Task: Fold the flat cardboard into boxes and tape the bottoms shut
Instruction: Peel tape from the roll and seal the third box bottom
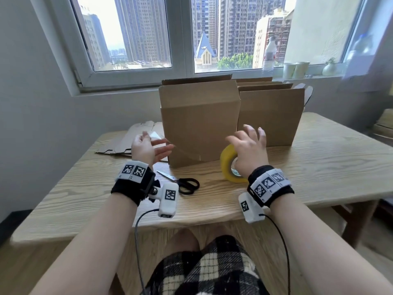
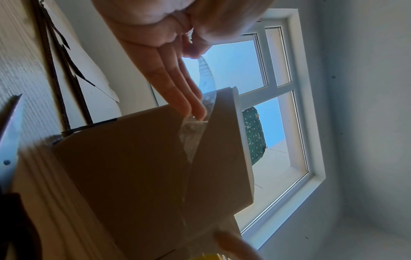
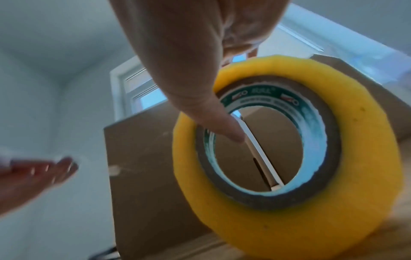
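The tape roll stands on edge on the wooden table, just in front of the nearer cardboard box, its core facing the person. The right hand sits over the roll with fingers spread; the right wrist view shows the thumb reaching into the core, so the hold looks loose rather than clamped. The left hand hovers to the box's left, fingers straight and slightly apart, with a clear tape strip between thumb and fingertips, running to the box's front face. That strip lies box-ward of the left fingers, so the left hand is the nearer one for pressing it down. Scissors lie flat between the wrists. Both boxes stand upright; their insides are hidden. Flat cardboard lies far left
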`<act>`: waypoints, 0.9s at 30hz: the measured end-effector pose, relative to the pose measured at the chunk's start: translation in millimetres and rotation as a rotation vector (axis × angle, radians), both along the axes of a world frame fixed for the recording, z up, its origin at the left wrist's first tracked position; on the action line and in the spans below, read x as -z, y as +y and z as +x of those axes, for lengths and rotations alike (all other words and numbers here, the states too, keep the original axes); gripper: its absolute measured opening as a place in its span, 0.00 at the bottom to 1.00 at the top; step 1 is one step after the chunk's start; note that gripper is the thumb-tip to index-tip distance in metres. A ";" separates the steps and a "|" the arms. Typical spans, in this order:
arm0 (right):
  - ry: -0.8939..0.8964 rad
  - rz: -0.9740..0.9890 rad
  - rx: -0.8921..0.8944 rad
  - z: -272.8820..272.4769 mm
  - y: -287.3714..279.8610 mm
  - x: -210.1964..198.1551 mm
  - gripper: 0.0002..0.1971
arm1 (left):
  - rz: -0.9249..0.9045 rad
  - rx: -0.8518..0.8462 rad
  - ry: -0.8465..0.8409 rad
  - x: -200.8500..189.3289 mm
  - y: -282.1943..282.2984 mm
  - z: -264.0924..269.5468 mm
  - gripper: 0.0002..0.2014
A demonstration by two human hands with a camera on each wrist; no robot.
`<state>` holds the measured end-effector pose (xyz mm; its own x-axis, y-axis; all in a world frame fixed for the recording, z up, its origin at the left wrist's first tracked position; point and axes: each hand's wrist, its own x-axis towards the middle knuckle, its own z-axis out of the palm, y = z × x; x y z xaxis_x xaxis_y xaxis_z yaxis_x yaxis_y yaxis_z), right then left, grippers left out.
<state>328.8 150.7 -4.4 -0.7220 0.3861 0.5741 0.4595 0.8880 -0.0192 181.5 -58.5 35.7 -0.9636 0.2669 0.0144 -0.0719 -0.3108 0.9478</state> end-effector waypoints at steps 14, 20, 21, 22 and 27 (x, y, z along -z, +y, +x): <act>0.223 -0.558 0.196 -1.4 21.2 11.6 0.23 | 0.084 -0.145 -0.122 14.8 -13.6 -16.9 0.18; 0.382 -0.819 0.260 2.2 52.5 16.7 0.17 | 0.137 -0.193 -0.147 21.4 -24.7 -32.1 0.16; 0.385 -0.841 0.263 2.5 53.9 16.8 0.17 | 0.137 -0.192 -0.153 23.1 -25.9 -33.5 0.17; 0.387 -0.855 0.264 3.0 54.8 16.9 0.18 | 0.136 -0.189 -0.160 24.6 -26.9 -34.1 0.18; 0.413 -0.761 0.297 6.3 46.6 13.6 0.28 | 0.186 -0.172 -0.198 29.4 -29.7 -32.4 0.17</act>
